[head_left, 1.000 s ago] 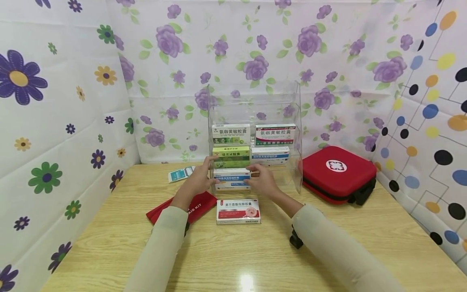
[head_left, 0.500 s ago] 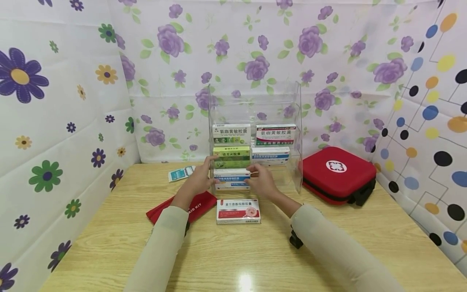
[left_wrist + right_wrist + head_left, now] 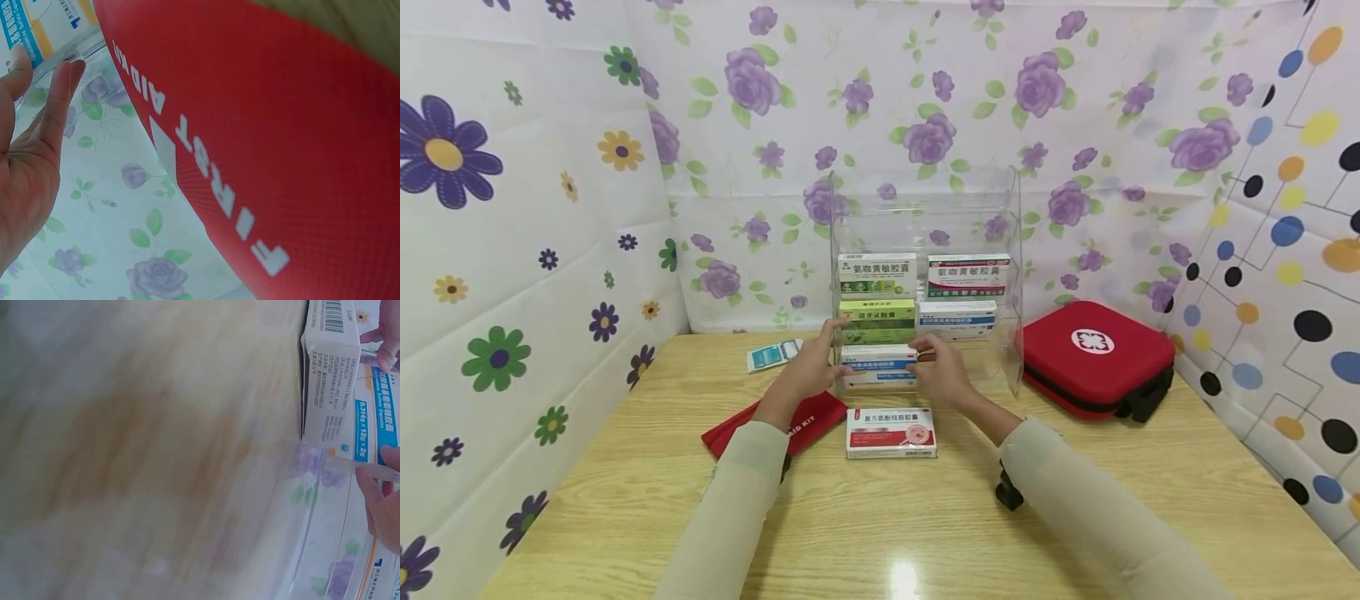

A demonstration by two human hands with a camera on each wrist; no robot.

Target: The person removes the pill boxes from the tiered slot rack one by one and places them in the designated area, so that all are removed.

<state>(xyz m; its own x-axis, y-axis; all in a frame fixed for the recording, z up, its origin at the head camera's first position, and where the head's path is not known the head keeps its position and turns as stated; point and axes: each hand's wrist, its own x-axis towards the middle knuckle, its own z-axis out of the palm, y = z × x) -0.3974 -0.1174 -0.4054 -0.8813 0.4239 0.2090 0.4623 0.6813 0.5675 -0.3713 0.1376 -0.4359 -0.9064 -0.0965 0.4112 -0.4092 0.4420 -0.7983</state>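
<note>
A white-and-blue medicine box (image 3: 880,367) stands in the lowest tier, left side, of the clear acrylic rack (image 3: 1011,250). My left hand (image 3: 808,367) is at its left end. The thumb touches the box, while the fairly straight fingers (image 3: 59,100) reach along the rack's side. At the other end, my right hand (image 3: 942,371) pinches the box's right edge, thumb on the front face and fingers at the end. A red-and-white medicine box (image 3: 891,433) lies on the table just in front of the rack.
Higher in the rack stand a green box (image 3: 877,322), another white-and-blue box (image 3: 957,320) and two more boxes. A red first-aid case (image 3: 1093,358) sits at right. Under the left forearm lies a red first-aid pouch (image 3: 816,421), with a small teal packet (image 3: 771,356) behind.
</note>
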